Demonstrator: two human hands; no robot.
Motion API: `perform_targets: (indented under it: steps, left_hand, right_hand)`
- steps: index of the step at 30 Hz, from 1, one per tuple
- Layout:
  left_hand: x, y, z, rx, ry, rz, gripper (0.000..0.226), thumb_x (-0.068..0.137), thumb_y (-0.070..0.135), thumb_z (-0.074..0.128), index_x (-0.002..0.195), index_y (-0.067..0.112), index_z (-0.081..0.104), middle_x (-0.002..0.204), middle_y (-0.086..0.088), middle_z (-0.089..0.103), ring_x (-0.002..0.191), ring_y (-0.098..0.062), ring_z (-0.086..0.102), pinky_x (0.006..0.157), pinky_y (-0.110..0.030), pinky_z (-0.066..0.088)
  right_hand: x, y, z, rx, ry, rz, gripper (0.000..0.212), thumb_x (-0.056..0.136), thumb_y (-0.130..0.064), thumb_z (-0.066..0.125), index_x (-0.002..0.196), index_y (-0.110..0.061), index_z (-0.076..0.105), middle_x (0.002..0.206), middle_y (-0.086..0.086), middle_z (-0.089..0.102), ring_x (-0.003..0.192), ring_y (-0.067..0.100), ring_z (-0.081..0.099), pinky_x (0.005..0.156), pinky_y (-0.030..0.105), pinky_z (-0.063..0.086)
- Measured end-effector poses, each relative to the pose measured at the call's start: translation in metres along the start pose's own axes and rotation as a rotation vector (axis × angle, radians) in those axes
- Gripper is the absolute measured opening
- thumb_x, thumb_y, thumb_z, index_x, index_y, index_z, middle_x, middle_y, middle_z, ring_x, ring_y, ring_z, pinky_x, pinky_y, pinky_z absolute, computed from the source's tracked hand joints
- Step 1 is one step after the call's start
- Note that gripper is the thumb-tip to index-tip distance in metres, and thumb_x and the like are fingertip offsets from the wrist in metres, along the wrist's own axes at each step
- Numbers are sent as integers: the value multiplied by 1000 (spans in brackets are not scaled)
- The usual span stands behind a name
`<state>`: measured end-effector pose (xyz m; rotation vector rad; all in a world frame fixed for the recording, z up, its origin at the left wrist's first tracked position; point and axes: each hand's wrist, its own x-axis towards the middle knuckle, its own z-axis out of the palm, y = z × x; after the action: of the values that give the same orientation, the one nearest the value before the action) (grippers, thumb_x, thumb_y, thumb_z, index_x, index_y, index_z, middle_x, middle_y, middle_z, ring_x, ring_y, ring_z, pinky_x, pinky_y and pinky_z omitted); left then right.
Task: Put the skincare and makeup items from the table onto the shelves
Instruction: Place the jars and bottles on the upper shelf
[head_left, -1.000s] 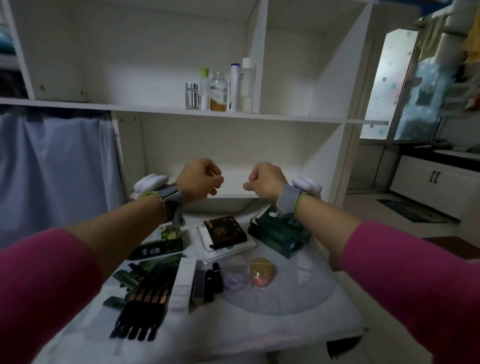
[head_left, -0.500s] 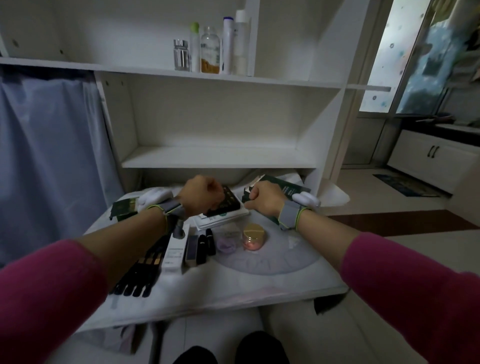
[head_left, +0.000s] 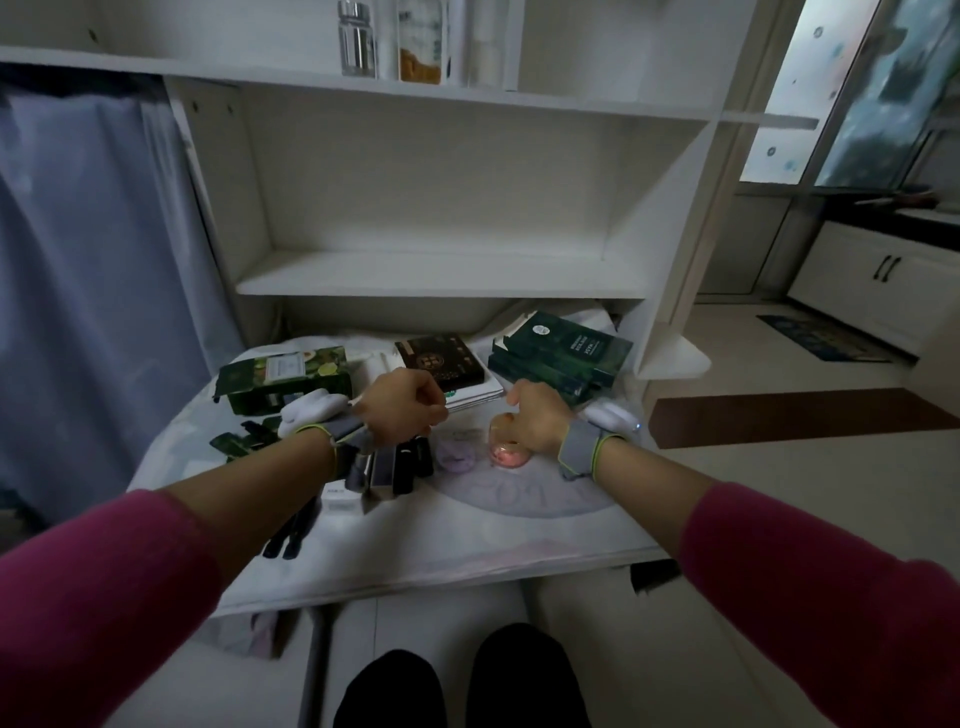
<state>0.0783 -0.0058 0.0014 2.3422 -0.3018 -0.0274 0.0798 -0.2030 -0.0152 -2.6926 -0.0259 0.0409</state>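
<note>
Skincare and makeup items lie on the white table (head_left: 467, 540): a green avocado box (head_left: 283, 379), a dark brown box (head_left: 439, 358) on white packets, a stack of dark green boxes (head_left: 563, 353), dark lipstick tubes (head_left: 410, 467), a white carton (head_left: 340, 499) and black pencils (head_left: 291, 535). My right hand (head_left: 537, 415) sits on top of a pink jar (head_left: 506, 453), fingers curled over its lid. My left hand (head_left: 402, 410) hovers as a fist above the lipstick tubes, with nothing visible in it. The white lower shelf (head_left: 441, 275) stands just behind the table.
The upper shelf (head_left: 571, 104) carries several bottles (head_left: 358, 41) at its middle. A pale purple round lid (head_left: 456, 457) lies left of the jar. A blue curtain (head_left: 78, 260) hangs at left. Open floor and a white cabinet (head_left: 878, 280) lie to the right. My feet (head_left: 457, 686) are under the table edge.
Both hands dropped from in front of the lower shelf down to the table. My right hand came down onto the pink jar. The view tilted downward.
</note>
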Motion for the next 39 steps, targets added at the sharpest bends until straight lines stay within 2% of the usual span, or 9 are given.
perform_targets:
  steps: [4,9,16,22,25,27,31,35,39]
  left_hand:
    - [2,-9,3,69,-11,10,9,83,15,68,79,20,63,74,-1,72,62,-13,69,53,-18,53]
    - [0,-16,6,127,-17,24,5,83,16,68,88,18,66,82,-2,73,69,-15,70,70,-27,57]
    - [-1,-23,3,152,-9,-4,5,83,17,69,86,20,66,80,1,70,65,-11,63,53,-11,44]
    - [-6,-23,-3,150,-1,-4,4,83,15,68,86,18,67,82,-2,71,72,-16,67,63,-20,50]
    - [-9,-26,-5,135,8,-5,5,83,13,68,88,15,68,81,-3,71,63,-11,64,53,-10,47]
    - [-11,-26,-6,119,13,-11,5,83,11,67,87,15,67,79,-2,69,58,-6,61,45,-4,41]
    - [-11,-27,-8,97,2,-17,7,84,12,67,91,13,68,80,-1,68,62,-10,63,44,-4,42]
    - [-8,-28,-9,44,0,-29,8,83,11,69,89,14,66,78,1,67,57,-9,63,46,-9,47]
    - [-5,-31,-12,-5,-35,-28,15,80,12,74,92,13,66,75,0,69,44,0,59,48,-16,51]
  right_hand:
    - [4,4,10,-29,-36,9,59,77,-34,75,121,-5,49,125,17,52,111,34,54,90,37,50]
    - [8,8,21,-39,-40,24,64,71,-33,76,121,-5,48,123,18,54,110,34,55,79,30,46]
    - [10,11,30,-37,-26,21,63,78,-34,74,124,-4,42,126,19,54,115,35,53,90,35,48]
    - [10,8,28,-27,-20,21,63,79,-30,74,124,-2,42,128,19,53,117,34,52,89,32,45]
    - [9,6,28,5,-17,37,65,77,-28,76,125,-2,42,128,17,53,117,32,53,88,32,45]
    - [8,4,27,44,-12,48,66,75,-26,77,125,-3,40,125,16,55,113,32,55,87,33,46]
    - [10,-6,26,213,9,73,71,68,-25,82,121,-5,40,116,14,59,104,30,60,82,39,53]
    - [11,-19,27,461,-21,94,56,65,-20,82,105,-13,44,93,13,58,75,25,57,55,37,51]
    - [14,-25,29,621,-73,83,44,64,-18,85,85,-21,47,87,11,57,69,23,57,56,36,52]
